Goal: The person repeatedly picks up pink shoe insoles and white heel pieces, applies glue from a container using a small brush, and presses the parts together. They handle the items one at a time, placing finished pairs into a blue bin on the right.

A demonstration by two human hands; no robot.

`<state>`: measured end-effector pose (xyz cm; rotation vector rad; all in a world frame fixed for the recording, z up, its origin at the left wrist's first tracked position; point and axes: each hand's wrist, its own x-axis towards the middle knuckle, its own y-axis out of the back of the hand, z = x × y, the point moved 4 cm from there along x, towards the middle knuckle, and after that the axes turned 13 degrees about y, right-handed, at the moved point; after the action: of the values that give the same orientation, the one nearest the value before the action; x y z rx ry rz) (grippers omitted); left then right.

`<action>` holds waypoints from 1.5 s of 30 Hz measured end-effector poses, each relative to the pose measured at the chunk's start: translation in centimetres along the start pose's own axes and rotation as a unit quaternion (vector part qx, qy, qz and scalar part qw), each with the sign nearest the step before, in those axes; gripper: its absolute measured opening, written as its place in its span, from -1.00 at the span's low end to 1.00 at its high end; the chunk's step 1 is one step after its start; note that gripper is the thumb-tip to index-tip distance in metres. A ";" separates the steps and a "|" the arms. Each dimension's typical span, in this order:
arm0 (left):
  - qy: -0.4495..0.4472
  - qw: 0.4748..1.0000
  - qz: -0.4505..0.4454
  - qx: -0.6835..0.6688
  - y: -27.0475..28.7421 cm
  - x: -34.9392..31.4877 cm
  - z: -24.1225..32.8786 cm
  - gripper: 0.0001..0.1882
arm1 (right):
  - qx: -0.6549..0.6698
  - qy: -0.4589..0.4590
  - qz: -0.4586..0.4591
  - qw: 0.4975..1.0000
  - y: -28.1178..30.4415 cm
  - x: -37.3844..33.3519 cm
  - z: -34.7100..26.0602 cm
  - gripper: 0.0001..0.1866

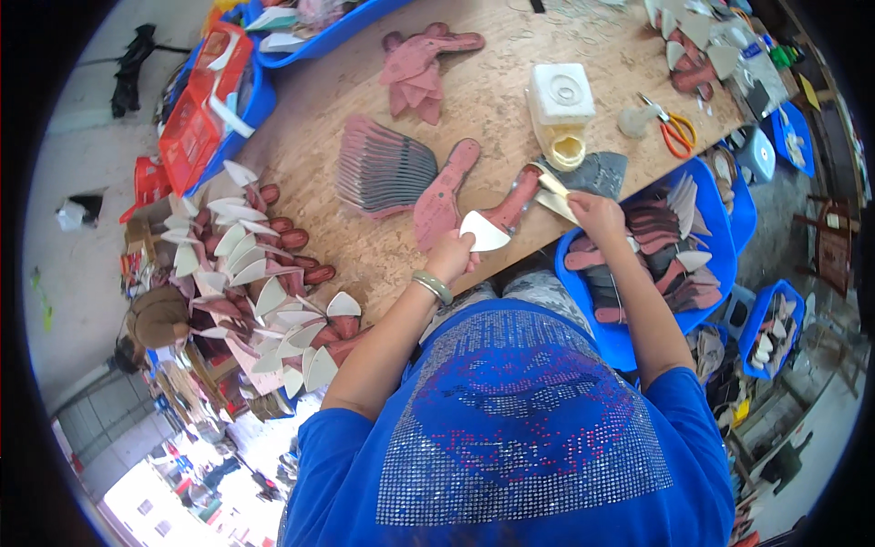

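Maroon shoe piece (519,202) is at the near edge of the mottled wooden table (503,87); left hand (451,257) pinches the smooth white wedge (484,234) at its near end, likely for steadiness. Right hand (598,219) pinches a flat cream strip (552,185) by its other end. Slim layered pieces (387,169) lie fanned, presumably for easy pickup.

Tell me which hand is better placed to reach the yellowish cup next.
Probably the right hand: it is nearer the yellowish cup, while the left hand, farther off, grips the white-tipped piece.
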<state>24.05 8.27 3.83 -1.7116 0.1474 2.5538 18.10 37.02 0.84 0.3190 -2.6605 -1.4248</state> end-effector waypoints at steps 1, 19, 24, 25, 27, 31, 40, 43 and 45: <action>-0.006 1.000 -0.007 0.007 0.0 0.1 0.1 -0.81 | -0.009 -0.007 -0.006 1.000 0.0 0.4 0.7 -0.76; -0.190 0.956 0.121 0.187 3.2 -6.1 3.8 -0.72 | 0.675 -0.247 -0.132 0.683 3.8 -3.2 -5.6 -0.77; -0.324 0.807 0.371 0.326 8.2 -7.8 13.4 -0.70 | 0.690 -0.214 0.003 0.691 5.6 -1.6 -5.1 -0.72; -0.357 0.778 0.404 0.323 9.1 -6.7 15.5 -0.73 | 0.687 -0.212 0.009 0.695 5.8 -1.6 -5.4 -0.70; -0.323 0.680 0.458 0.472 11.0 -2.9 19.5 -0.75 | 0.678 -0.213 0.024 0.703 5.9 -2.0 -5.8 -0.70; -0.294 0.709 0.490 0.413 11.5 1.4 25.5 -0.71 | 0.680 -0.218 0.065 0.697 6.2 -3.5 -5.2 -0.70; -0.320 0.787 0.335 0.407 7.1 4.5 13.6 -0.51 | 0.625 -0.252 0.095 0.733 5.3 -5.7 -2.8 -0.72; -0.312 0.777 0.346 0.423 6.6 2.3 5.5 -0.35 | 0.543 -0.258 0.079 0.795 4.5 -5.2 -1.4 -0.71; -0.253 0.774 0.372 0.446 6.2 1.4 1.9 -0.14 | 0.471 -0.269 0.068 0.837 4.9 -4.5 -1.2 -0.73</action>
<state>21.08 2.29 3.54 -0.6009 1.9318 2.4656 22.02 39.75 5.62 -0.2650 -3.5513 -0.0162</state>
